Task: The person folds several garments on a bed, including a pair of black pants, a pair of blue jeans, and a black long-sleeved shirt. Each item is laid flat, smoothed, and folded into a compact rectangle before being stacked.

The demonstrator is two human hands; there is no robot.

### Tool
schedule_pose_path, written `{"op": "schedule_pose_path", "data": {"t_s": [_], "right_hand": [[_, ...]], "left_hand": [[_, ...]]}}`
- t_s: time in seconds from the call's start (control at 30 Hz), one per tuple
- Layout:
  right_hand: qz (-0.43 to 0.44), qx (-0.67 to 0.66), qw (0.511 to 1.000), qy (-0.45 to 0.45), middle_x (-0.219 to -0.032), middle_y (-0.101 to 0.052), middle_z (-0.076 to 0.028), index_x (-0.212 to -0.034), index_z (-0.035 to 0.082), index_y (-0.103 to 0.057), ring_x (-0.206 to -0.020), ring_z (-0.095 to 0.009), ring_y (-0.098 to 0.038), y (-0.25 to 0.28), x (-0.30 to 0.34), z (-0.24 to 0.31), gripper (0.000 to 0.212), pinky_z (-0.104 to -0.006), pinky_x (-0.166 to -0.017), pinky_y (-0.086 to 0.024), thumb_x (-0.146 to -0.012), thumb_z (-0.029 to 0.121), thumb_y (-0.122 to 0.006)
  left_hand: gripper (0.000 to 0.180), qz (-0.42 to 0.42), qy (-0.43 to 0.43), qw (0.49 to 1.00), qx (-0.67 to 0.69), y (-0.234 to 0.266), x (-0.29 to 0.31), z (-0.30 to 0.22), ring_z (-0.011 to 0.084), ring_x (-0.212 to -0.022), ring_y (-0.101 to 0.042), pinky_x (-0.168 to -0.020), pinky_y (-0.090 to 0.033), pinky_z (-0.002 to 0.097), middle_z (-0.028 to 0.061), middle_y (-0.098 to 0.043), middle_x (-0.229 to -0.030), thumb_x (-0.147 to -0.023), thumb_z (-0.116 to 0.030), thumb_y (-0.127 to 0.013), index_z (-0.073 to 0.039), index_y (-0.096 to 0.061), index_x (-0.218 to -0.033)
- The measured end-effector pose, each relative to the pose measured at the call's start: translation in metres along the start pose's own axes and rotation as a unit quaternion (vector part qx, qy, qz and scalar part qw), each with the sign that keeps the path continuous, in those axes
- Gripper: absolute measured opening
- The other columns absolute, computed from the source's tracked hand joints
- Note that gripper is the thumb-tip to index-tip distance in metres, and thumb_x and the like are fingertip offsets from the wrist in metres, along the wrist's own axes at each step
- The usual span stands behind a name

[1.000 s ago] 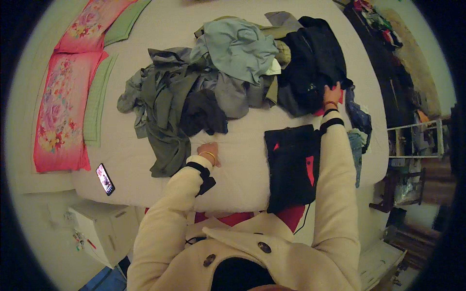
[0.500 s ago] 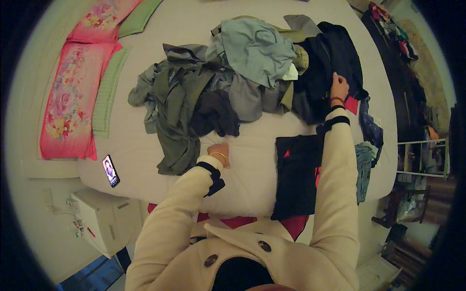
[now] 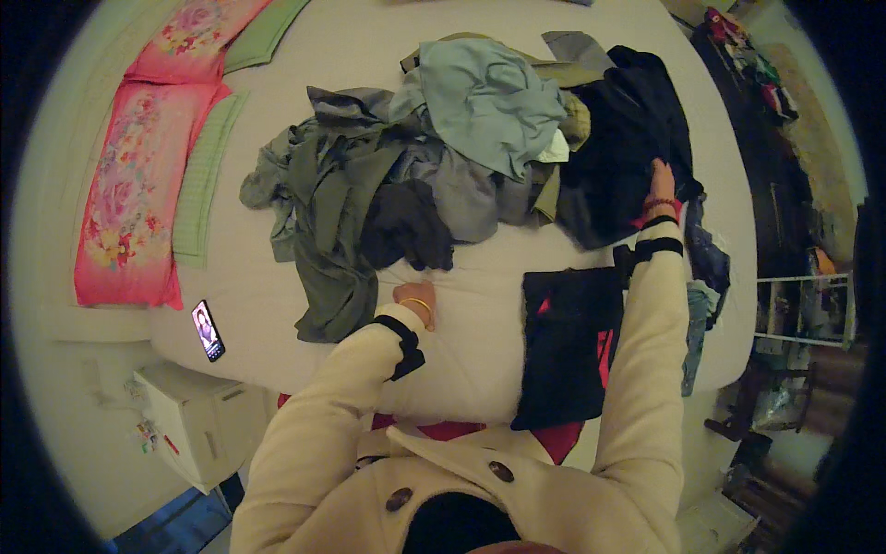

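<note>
On the bed, my left hand (image 3: pixel 417 300) rests as a closed fist on the sheet, just below the pile; nothing shows in it. My right hand (image 3: pixel 661 187) reaches forward to the lower right edge of a black garment (image 3: pixel 620 138) and is closed on its cloth; the fingertips are partly hidden. A bit of red cloth (image 3: pixel 641 220) shows beside that wrist. Left of the black garment lies a loose heap with a light blue-green garment (image 3: pixel 489 102) on top, a dark olive garment (image 3: pixel 334 217) and a charcoal garment (image 3: pixel 406 226).
A folded black garment with red patches (image 3: pixel 565 342) lies between my forearms. Jeans (image 3: pixel 694 337) lie beyond my right forearm. A lit phone (image 3: pixel 208 331) is at the bed's left edge, above a white cabinet (image 3: pixel 198 415). Pink floral pillows (image 3: pixel 138 194) lie far left.
My right hand has shifted right and toward me along the black garment, whose near edge sits slightly closer. My left hand stays in place on the sheet.
</note>
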State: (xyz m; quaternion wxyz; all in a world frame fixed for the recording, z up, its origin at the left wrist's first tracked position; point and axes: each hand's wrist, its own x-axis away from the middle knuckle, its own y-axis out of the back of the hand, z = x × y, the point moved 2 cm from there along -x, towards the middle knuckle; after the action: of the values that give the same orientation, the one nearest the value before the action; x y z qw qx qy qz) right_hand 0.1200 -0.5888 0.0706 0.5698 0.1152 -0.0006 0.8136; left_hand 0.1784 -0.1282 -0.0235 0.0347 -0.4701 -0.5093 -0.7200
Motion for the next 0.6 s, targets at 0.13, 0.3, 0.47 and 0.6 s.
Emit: {"op": "schedule_pose_path", "data": {"t_s": [0.13,0.3,0.47,0.6], "right_hand": [[0.130,-0.134,0.970,0.156,-0.100,-0.053,-0.008,-0.100,0.002,-0.052,-0.094,-0.020,-0.048,-0.058,0.108,0.103,0.035,-0.0305,-0.082,-0.039,-0.076,0.027,-0.050],[0.342,-0.080,0.885,0.306,-0.102,-0.054,-0.014,-0.103,-0.006,-0.050,-0.096,-0.022,-0.048,-0.173,0.280,0.167,0.044,-0.0290,-0.083,-0.038,-0.071,0.023,-0.054],[0.473,-0.033,0.845,0.248,-0.090,-0.055,-0.010,-0.106,-0.007,-0.046,-0.084,-0.018,-0.050,-0.229,0.400,0.150,0.043,-0.0239,-0.074,-0.040,-0.072,0.018,-0.055],[0.643,-0.115,0.757,0.005,-0.090,-0.056,-0.005,-0.114,0.010,-0.048,-0.077,-0.013,-0.051,-0.233,0.447,0.062,0.043,-0.0268,-0.059,-0.042,-0.077,0.031,-0.056]], "left_hand": [[0.062,-0.016,-0.019,1.000,0.017,-0.002,0.002,0.003,0.0259,-0.088,-0.057,-0.070,-0.046,0.0374,0.0099,-0.059,-0.092,-0.046,-0.036,-0.079,-0.006,-0.052,-0.093],[0.063,-0.060,-0.097,0.975,0.188,-0.009,0.027,0.030,0.0285,-0.095,-0.053,-0.078,-0.044,0.0348,0.0134,-0.056,-0.102,-0.056,-0.036,-0.074,-0.006,-0.050,-0.106],[0.059,-0.187,-0.320,0.891,0.263,-0.003,0.077,0.105,0.0295,-0.103,-0.047,-0.081,-0.043,0.0358,0.0144,-0.045,-0.116,-0.072,-0.035,-0.062,-0.006,-0.041,-0.118],[0.051,-0.034,-0.143,0.490,0.859,-0.024,0.103,0.135,0.0287,-0.106,-0.042,-0.084,-0.040,0.0434,0.0118,-0.040,-0.118,-0.080,-0.031,-0.055,-0.008,-0.035,-0.121]]}}
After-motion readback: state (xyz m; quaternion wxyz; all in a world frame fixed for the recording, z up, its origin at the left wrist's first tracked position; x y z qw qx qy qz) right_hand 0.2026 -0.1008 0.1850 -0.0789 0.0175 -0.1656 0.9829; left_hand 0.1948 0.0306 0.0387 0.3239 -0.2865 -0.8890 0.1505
